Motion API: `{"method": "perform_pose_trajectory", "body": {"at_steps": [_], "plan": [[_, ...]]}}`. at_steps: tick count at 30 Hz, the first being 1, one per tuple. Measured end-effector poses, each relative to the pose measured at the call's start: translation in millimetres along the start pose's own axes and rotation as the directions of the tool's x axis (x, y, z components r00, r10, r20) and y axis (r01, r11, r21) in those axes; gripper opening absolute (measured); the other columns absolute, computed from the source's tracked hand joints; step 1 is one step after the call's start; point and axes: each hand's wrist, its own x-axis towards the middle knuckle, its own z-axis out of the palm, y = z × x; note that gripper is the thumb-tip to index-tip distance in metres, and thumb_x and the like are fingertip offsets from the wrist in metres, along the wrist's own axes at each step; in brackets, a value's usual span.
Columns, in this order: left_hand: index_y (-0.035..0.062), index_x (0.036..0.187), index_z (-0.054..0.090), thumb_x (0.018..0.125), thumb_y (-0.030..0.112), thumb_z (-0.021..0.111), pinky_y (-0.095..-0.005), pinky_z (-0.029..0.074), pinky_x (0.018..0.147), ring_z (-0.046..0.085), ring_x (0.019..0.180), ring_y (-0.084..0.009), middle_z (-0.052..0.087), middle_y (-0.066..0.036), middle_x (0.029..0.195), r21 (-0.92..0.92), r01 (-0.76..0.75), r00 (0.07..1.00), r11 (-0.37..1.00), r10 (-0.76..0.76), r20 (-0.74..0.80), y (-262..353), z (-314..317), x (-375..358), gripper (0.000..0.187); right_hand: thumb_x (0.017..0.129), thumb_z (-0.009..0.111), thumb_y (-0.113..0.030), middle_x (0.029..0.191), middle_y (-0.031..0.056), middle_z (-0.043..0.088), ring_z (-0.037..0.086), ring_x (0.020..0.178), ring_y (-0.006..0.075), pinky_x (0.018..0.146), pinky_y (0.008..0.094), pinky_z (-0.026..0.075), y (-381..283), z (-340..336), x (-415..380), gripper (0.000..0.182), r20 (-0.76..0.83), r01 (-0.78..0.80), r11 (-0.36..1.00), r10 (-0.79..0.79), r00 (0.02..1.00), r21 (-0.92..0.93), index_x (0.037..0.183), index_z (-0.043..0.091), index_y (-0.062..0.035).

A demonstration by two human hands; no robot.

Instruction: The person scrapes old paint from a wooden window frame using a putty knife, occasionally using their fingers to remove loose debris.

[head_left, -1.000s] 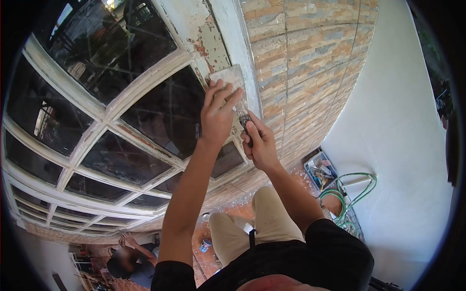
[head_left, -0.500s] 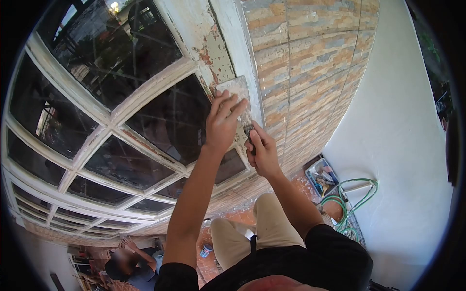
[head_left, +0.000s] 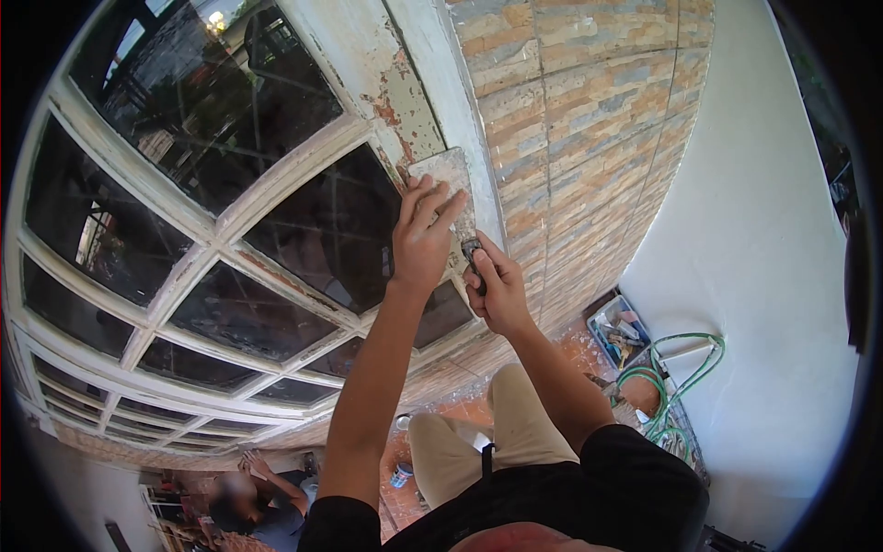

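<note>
My right hand (head_left: pixel 499 287) is closed around the dark handle (head_left: pixel 475 260) of a wide putty knife. Its broad, paint-smeared blade (head_left: pixel 448 169) lies against the upright of a white window frame (head_left: pixel 425 121), where the paint is chipped and reddish and greenish patches show. Fingers spread, my left hand (head_left: pixel 426 241) presses flat on the blade from above. The blade's lower left part is hidden under those fingers. Dark glass panes (head_left: pixel 322 225) divided by worn white bars stand left of my hands.
A stone-patterned tiled wall (head_left: pixel 589 120) runs right of the frame. Below right are a tray of tools (head_left: pixel 618 329) and a coiled green hose (head_left: pixel 664 377). A blue can (head_left: pixel 401 475) stands on the tiled floor. At lower left another person (head_left: pixel 267 506) raises their hands to the frame.
The view has shifted slightly, moving the window and floor items a little to the right. Both hands keep the same hold, and the putty knife stays at about the same place on the frame.
</note>
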Motion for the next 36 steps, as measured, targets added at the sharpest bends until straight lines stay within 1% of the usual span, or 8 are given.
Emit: {"method": "perform_pose_trajectory", "body": {"at_steps": [5, 7, 12, 14, 18, 20, 30, 36], "plan": [[0.0081, 0.105, 0.073, 0.061, -0.01, 0.064, -0.0458, 0.046, 0.103, 0.058, 0.11, -0.0324, 0.064, -0.011, 0.106, 0.015, 0.009, 0.999, 1.0, -0.008, -0.043, -2, -4, 3, 0.049, 0.103, 0.048, -0.024, 0.067, -0.0005, 0.045, 0.03, 0.039, 0.0051, 0.034, 0.0219, 0.022, 2, -3, 8, 0.046, -0.012, -0.046, 0.999, 0.046, 0.999, 0.022, 0.146, 0.04, -0.0097], [0.0094, 0.106, 0.073, 0.061, -0.011, 0.063, -0.0457, 0.044, 0.104, 0.057, 0.11, -0.0328, 0.064, -0.01, 0.107, -0.002, 0.035, 0.999, 0.999, -0.035, -0.028, -4, -5, 8, 0.051, 0.103, 0.048, -0.026, 0.067, -0.0016, 0.047, 0.037, 0.043, 0.0057, 0.036, 0.0217, 0.027, -4, -3, 15, 0.047, 0.032, 0.001, 0.999, 0.001, 0.999, -0.049, 0.146, 0.04, -0.0085], [0.0111, 0.109, 0.073, 0.061, -0.014, 0.063, -0.0454, 0.041, 0.107, 0.055, 0.111, -0.0329, 0.064, -0.01, 0.109, -0.05, 0.051, 0.998, 0.997, -0.053, -0.042, -3, 0, 0, 0.055, 0.103, 0.048, -0.027, 0.067, -0.0019, 0.047, 0.038, 0.043, 0.0059, 0.036, 0.0216, 0.027, -3, 3, 7, 0.047, 0.002, -0.071, 0.997, 0.072, 0.997, -0.019, 0.145, 0.041, -0.0086], [0.0108, 0.108, 0.073, 0.061, -0.014, 0.062, -0.0454, 0.042, 0.106, 0.056, 0.111, -0.0328, 0.064, -0.01, 0.107, -0.043, 0.057, 0.998, 0.997, -0.058, -0.032, -5, -4, 7, 0.055, 0.103, 0.048, -0.025, 0.067, -0.0001, 0.046, 0.03, 0.039, 0.0049, 0.034, 0.0219, 0.022, 0, 2, 14, 0.046, 0.0, 0.027, 0.996, -0.027, 1.0, -0.086, 0.146, 0.04, -0.01], [0.01, 0.106, 0.074, 0.061, -0.015, 0.061, -0.0457, 0.042, 0.106, 0.056, 0.109, -0.0325, 0.065, -0.011, 0.104, -0.077, 0.093, 0.993, 0.993, -0.099, -0.069, -1, -4, 5, 0.053, 0.103, 0.048, -0.026, 0.067, -0.0004, 0.046, 0.03, 0.039, 0.0047, 0.034, 0.0214, 0.021, -7, 7, 4, 0.046, -0.017, -0.034, 0.999, 0.034, 0.999, -0.038, 0.146, 0.039, -0.0111], [0.0097, 0.106, 0.074, 0.062, -0.015, 0.06, -0.046, 0.042, 0.106, 0.056, 0.11, -0.0325, 0.064, -0.011, 0.105, -0.089, 0.073, 0.996, 0.993, -0.078, -0.048, -2, 4, 0, 0.052, 0.103, 0.048, -0.027, 0.068, -0.0017, 0.048, 0.037, 0.043, 0.0057, 0.035, 0.0215, 0.026, -6, 7, -2, 0.047, -0.009, -0.072, 0.997, 0.072, 0.997, 0.007, 0.147, 0.039, -0.0114], [0.0093, 0.105, 0.074, 0.062, -0.015, 0.058, -0.0475, 0.042, 0.106, 0.056, 0.108, -0.0339, 0.064, -0.011, 0.104, -0.081, 0.09, 0.994, 0.993, -0.095, -0.056, 3, -4, 11, 0.052, 0.103, 0.049, -0.027, 0.065, -0.003, 0.046, 0.036, 0.041, 0.0051, 0.034, 0.0207, 0.026, -14, 6, 1, 0.046, 0.008, -0.093, 0.996, 0.092, 0.996, 0.018, 0.145, 0.042, -0.0112], [0.0075, 0.101, 0.074, 0.059, -0.012, 0.061, -0.0452, 0.044, 0.104, 0.058, 0.106, -0.0327, 0.064, -0.011, 0.103, -0.022, 0.068, 0.995, 0.997, -0.069, -0.07, 3, -6, 11, 0.048, 0.103, 0.049, -0.028, 0.066, -0.003, 0.047, 0.037, 0.042, 0.0046, 0.034, 0.0202, 0.027, -14, 13, 4, 0.046, 0.011, -0.047, 0.999, 0.047, 0.999, 0.008, 0.145, 0.042, -0.0099]]}}
